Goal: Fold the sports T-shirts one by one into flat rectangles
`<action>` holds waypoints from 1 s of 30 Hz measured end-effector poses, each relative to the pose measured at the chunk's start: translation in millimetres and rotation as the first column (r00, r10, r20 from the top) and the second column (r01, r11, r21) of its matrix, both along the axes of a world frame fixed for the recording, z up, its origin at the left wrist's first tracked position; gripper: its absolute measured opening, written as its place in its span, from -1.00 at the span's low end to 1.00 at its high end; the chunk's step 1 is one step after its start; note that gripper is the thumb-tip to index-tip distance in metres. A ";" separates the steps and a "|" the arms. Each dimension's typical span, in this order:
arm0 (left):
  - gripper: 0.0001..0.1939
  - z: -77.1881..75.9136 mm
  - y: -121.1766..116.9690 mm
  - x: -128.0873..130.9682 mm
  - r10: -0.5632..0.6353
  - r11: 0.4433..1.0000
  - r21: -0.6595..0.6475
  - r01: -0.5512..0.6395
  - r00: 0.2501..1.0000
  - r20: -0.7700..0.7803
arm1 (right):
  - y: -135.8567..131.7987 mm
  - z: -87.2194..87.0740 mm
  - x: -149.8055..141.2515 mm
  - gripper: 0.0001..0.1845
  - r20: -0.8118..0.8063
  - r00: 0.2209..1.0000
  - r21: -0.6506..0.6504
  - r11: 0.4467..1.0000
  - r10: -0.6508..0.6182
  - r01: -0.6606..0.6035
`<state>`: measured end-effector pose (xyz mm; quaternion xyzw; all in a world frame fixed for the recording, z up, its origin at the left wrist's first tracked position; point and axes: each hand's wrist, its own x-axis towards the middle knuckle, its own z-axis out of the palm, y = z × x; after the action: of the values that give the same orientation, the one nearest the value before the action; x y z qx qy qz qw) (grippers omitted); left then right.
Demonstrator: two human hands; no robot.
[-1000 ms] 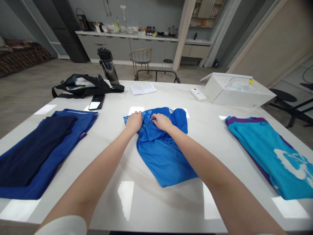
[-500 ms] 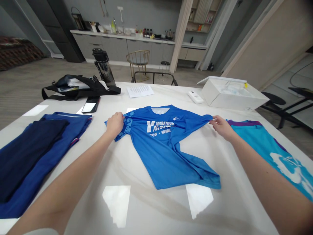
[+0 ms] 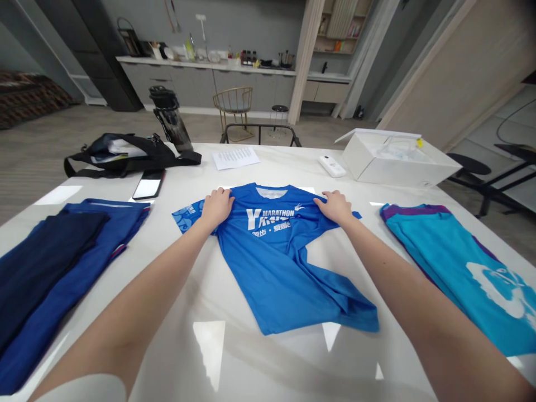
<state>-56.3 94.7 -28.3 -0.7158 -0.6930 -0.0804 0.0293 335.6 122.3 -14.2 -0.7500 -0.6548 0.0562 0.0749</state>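
A blue T-shirt (image 3: pixel 268 268) with white "MARATHON" lettering lies front up on the white table (image 3: pixel 167 346). Its collar points away from me, and its lower right side is folded and wrinkled. My left hand (image 3: pixel 218 209) is closed on the shirt at the left shoulder, with the patterned sleeve spread out beyond it. At the opposite shoulder, my right hand (image 3: pixel 335 207) grips the fabric with bent fingers, its thumb side toward the collar. The right sleeve is mostly hidden under that hand and wrist.
Folded dark blue clothes (image 3: pixel 50 262) lie on the left and a turquoise shirt (image 3: pixel 452 257) on the right. Toward the back are a black bag (image 3: pixel 125 156), a bottle (image 3: pixel 171 120), a phone (image 3: pixel 148 185), a paper (image 3: pixel 235 158), a white device (image 3: pixel 332 166) and a white box (image 3: pixel 397 159).
Both hands have moved inward, from the sleeve ends to the shoulders of the T-shirt. The left sleeve now lies spread flatter, and the shirt stays in about the same place.
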 end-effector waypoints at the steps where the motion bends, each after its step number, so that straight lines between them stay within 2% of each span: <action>1: -0.56 -1.5 7.8 0.4 0.033 0.999 -0.006 -0.032 0.999 0.001 | 7.8 -3.0 -0.5 -0.41 -0.005 1.000 -0.017 1.000 -0.010 0.010; 3: -0.56 -4.4 24.7 -1.2 0.089 0.995 -0.038 -0.088 0.996 0.022 | 21.4 -7.4 2.4 -0.54 -0.035 0.999 -0.052 0.999 0.005 -0.006; 5: -0.61 -6.6 42.5 -4.8 0.103 0.990 -0.106 -0.096 0.993 0.062 | 32.3 -9.0 6.5 -0.70 -0.049 0.997 -0.075 0.995 0.066 -0.069; 8: -0.72 -7.5 69.2 -8.3 0.085 0.988 -0.143 -0.066 0.988 0.132 | 48.8 -7.7 8.4 -0.79 -0.003 0.990 -0.010 0.990 0.143 -0.143; 11: -0.73 -5.6 95.6 -4.7 0.082 0.997 -0.023 -0.079 0.980 0.180 | 73.5 -6.2 3.0 -0.75 0.022 0.991 0.161 0.978 0.132 -0.133; 14: -0.71 -2.9 117.9 6.6 0.138 0.982 0.097 -0.160 0.968 0.208 | 102.5 -8.5 -6.2 -0.72 -0.008 0.997 0.298 0.952 0.076 -0.070; 16: -0.65 -1.6 124.9 16.8 0.167 0.965 0.163 -0.205 0.962 0.217 | 115.4 -11.6 -12.0 -0.70 -0.025 0.998 0.342 0.939 0.052 -0.040; 18: -0.60 -0.3 121.4 28.1 0.117 0.964 0.210 -0.161 0.971 0.210 | 116.3 -13.6 -17.1 -0.64 -0.040 0.996 0.383 0.922 0.078 -0.057; 20: -0.60 1.3 105.9 39.7 -0.042 0.977 0.214 0.001 0.982 0.187 | 102.4 -13.0 -22.1 -0.64 -0.056 0.980 0.420 0.895 0.190 -0.149; 22: -0.64 3.9 78.8 51.5 -0.255 0.959 0.170 0.226 0.951 0.172 | 74.1 -9.9 -27.9 -0.70 -0.092 0.927 0.427 0.856 0.363 -0.293; 24: -0.67 7.8 42.1 63.3 -0.448 0.894 0.112 0.435 0.877 0.175 | 34.7 -5.6 -34.4 -0.78 -0.147 0.828 0.388 0.801 0.542 -0.456; 26: -0.69 13.1 -1.5 75.0 -0.589 0.806 0.069 0.588 0.786 0.186 | -10.8 -1.5 -40.0 -0.83 -0.206 0.718 0.322 0.739 0.665 -0.591; 28: -0.68 19.1 -48.4 85.6 -0.663 0.743 0.061 0.667 0.720 0.207 | -57.3 2.4 -42.9 -0.85 -0.247 0.657 0.268 0.702 0.713 -0.660; 30: -0.68 24.7 -94.7 94.3 -0.698 0.705 0.060 0.707 0.676 0.234 | -101.3 6.7 -41.8 -0.86 -0.277 0.649 0.237 0.705 0.708 -0.668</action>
<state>38.0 0.0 -3.6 -0.9120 -0.3645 -0.1590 -0.1002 293.8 21.1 -7.5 -0.4170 -0.8681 0.1747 0.2048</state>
